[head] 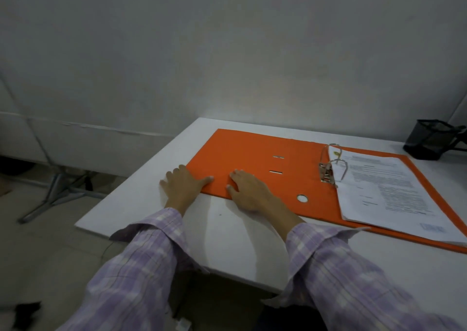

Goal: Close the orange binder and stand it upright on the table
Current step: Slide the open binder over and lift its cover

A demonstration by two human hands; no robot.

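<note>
The left hand (182, 184) is lying flat and open on the white table (227, 239), its thumb touching the binder's corner. The right hand (249, 191) is resting open on the cover, gripping nothing. The orange binder (247, 153) is lying wide open and flat (metal rings (332, 164) standing up), with white papers (386, 189) sitting on its right side.

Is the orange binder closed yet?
No, the orange binder lies open flat on the table, papers exposed on its rings, both hands at its left cover.
</note>
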